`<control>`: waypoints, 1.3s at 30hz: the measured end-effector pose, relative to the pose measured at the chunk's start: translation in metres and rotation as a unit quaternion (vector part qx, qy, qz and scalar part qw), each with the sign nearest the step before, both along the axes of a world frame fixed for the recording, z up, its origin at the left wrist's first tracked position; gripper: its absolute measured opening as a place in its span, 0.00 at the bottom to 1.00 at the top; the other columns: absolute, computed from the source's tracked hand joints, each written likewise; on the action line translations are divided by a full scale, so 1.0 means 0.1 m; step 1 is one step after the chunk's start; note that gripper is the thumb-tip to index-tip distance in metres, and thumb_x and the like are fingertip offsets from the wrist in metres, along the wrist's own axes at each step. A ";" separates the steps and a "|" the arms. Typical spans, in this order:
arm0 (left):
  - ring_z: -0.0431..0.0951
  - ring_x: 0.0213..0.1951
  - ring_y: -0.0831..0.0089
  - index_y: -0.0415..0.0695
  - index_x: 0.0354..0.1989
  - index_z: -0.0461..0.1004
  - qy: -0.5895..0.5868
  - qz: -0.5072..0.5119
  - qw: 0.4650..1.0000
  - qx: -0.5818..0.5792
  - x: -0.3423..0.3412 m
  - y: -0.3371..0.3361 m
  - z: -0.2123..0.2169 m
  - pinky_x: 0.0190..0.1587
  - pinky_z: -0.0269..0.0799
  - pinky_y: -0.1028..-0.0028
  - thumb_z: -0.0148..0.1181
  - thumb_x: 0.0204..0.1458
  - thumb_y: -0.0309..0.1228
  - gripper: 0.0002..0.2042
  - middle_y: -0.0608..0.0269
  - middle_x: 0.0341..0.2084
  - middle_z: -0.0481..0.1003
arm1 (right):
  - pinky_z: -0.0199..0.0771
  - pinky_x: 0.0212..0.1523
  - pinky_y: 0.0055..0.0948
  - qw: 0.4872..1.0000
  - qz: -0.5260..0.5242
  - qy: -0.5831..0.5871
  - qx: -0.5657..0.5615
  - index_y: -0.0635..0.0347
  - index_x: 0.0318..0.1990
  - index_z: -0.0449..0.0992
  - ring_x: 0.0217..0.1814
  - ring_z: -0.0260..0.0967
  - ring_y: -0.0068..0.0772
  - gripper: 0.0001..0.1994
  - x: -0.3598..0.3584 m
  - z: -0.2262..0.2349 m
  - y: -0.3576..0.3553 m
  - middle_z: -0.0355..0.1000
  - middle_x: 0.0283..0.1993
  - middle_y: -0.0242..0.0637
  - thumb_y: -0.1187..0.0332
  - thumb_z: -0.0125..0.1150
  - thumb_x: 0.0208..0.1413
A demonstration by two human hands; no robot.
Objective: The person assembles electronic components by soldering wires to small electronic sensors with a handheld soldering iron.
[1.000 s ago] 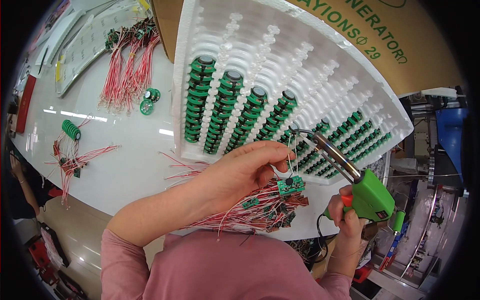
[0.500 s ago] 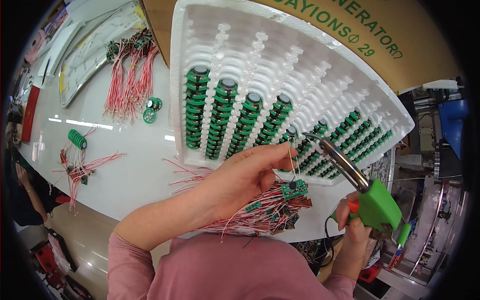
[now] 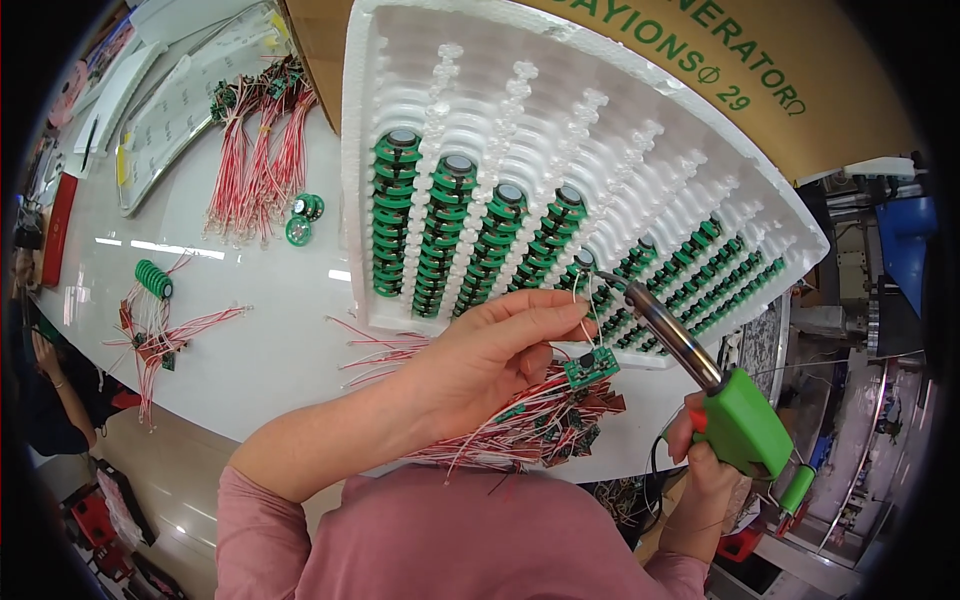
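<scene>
My left hand (image 3: 520, 335) pinches thin white wires between thumb and fingertips. A small green circuit board (image 3: 591, 368) with a black round part hangs from these wires below the fingers. My right hand (image 3: 700, 450) grips a green soldering gun (image 3: 745, 425) with a long metal barrel. Its bent tip reaches the wire ends beside a round green component (image 3: 585, 260) in the white foam tray (image 3: 470, 95); whether they touch is too small to tell. Rows of similar green discs (image 3: 395, 215) stand in the tray's grooves. Under my left wrist lies a heap of red and white wires (image 3: 490, 440) with boards.
Bundled wired boards (image 3: 265, 165) lie at the far left of the white table, near loose round green parts (image 3: 298, 232). A green coil-like stack (image 3: 154, 279) with wires sits nearer. A cardboard box (image 3: 780, 90) stands behind the tray. Another person's arm (image 3: 68, 390) shows at the left edge.
The soldering gun has shifted slightly left and down, its tip now at the wire ends near the component. The hanging board has turned a little. My left hand has barely moved.
</scene>
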State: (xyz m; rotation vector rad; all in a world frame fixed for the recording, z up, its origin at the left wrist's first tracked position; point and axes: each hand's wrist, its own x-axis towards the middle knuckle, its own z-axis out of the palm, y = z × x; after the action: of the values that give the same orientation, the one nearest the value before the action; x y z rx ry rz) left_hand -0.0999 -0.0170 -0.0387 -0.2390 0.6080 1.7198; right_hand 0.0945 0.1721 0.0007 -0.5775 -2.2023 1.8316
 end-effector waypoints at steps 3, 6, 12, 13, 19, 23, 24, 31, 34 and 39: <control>0.67 0.29 0.86 0.45 0.38 0.70 -0.003 0.003 1.000 -0.005 0.00 0.00 -0.01 0.31 0.62 0.87 0.57 0.49 0.31 0.09 0.68 0.32 0.72 | 0.56 0.17 0.17 1.000 0.007 0.001 -0.021 0.72 0.45 0.66 0.17 0.59 0.20 0.32 0.00 -0.03 0.04 0.64 0.18 0.33 0.52 0.66 0.40; 0.70 0.34 0.84 0.43 0.39 0.69 -0.003 0.003 1.000 -0.007 0.00 0.01 -0.04 0.34 0.66 0.85 0.57 0.49 0.31 0.10 0.67 0.33 0.73 | 0.55 0.17 0.17 1.000 0.008 -0.007 -0.017 0.72 0.45 0.67 0.16 0.59 0.20 0.32 -0.02 -0.05 0.06 0.64 0.18 0.33 0.52 0.66 0.40; 0.71 0.35 0.82 0.43 0.40 0.69 -0.017 0.007 1.000 0.005 0.00 0.01 -0.08 0.36 0.67 0.83 0.56 0.49 0.31 0.11 0.67 0.33 0.73 | 0.55 0.16 0.16 0.999 0.020 -0.018 -0.022 0.72 0.44 0.67 0.15 0.59 0.20 0.32 -0.05 -0.05 0.06 0.64 0.19 0.33 0.51 0.65 0.41; 0.71 0.35 0.82 0.43 0.40 0.69 -0.018 0.007 1.000 0.010 0.00 0.00 -0.09 0.36 0.67 0.83 0.56 0.49 0.31 0.11 0.67 0.32 0.73 | 0.55 0.16 0.16 0.999 0.020 -0.018 -0.022 0.72 0.44 0.67 0.15 0.59 0.20 0.32 -0.05 -0.05 0.06 0.64 0.19 0.33 0.51 0.65 0.41; 0.69 0.31 0.85 0.42 0.40 0.70 -0.018 0.011 1.000 -0.004 0.00 0.00 -0.08 0.31 0.65 0.85 0.56 0.50 0.31 0.11 0.66 0.32 0.73 | 0.56 0.16 0.17 1.000 0.021 -0.017 0.001 0.73 0.44 0.68 0.16 0.59 0.20 0.32 -0.05 -0.06 0.06 0.65 0.21 0.32 0.51 0.65 0.41; 0.64 0.25 0.87 0.42 0.40 0.70 -0.022 0.007 0.999 0.029 -0.02 -0.02 -0.09 0.26 0.61 0.88 0.56 0.50 0.31 0.11 0.67 0.31 0.73 | 0.57 0.17 0.17 0.999 0.022 -0.007 -0.029 0.72 0.45 0.67 0.16 0.59 0.20 0.31 -0.03 -0.06 0.06 0.66 0.24 0.33 0.52 0.66 0.40; 0.62 0.23 0.87 0.42 0.40 0.69 -0.028 0.010 0.999 0.022 -0.01 -0.01 -0.07 0.25 0.59 0.88 0.56 0.50 0.31 0.11 0.67 0.31 0.72 | 0.57 0.16 0.17 0.999 0.022 -0.008 -0.031 0.72 0.45 0.67 0.17 0.60 0.20 0.31 -0.03 -0.05 0.06 0.66 0.24 0.33 0.53 0.66 0.40; 0.59 0.21 0.87 0.42 0.41 0.69 -0.033 0.010 0.999 0.023 -0.01 -0.01 -0.10 0.24 0.58 0.88 0.56 0.50 0.30 0.11 0.67 0.30 0.72 | 0.56 0.16 0.16 1.000 0.013 0.001 -0.023 0.72 0.46 0.67 0.16 0.59 0.20 0.32 -0.07 -0.08 0.03 0.66 0.26 0.34 0.53 0.66 0.41; 0.60 0.21 0.87 0.42 0.41 0.69 -0.029 0.012 0.999 0.024 -0.01 -0.01 -0.10 0.24 0.58 0.88 0.55 0.50 0.30 0.11 0.68 0.30 0.72 | 0.56 0.15 0.16 0.999 0.044 -0.009 -0.019 0.72 0.46 0.67 0.16 0.59 0.21 0.32 -0.05 -0.07 0.08 0.67 0.28 0.35 0.53 0.65 0.41; 0.60 0.22 0.88 0.42 0.40 0.70 -0.025 0.009 0.999 0.018 -0.01 0.00 -0.07 0.24 0.58 0.88 0.55 0.50 0.31 0.10 0.69 0.30 0.72 | 0.56 0.15 0.16 0.999 0.030 0.009 -0.033 0.72 0.46 0.66 0.16 0.59 0.20 0.31 0.02 -0.09 0.11 0.66 0.28 0.36 0.53 0.65 0.42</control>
State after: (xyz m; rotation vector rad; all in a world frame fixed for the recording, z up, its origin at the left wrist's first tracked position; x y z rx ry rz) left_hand -0.1008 -0.0166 -0.0461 -0.2624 0.5387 1.7346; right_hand 0.0968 0.1833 -0.0084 -0.5105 -2.1771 1.9382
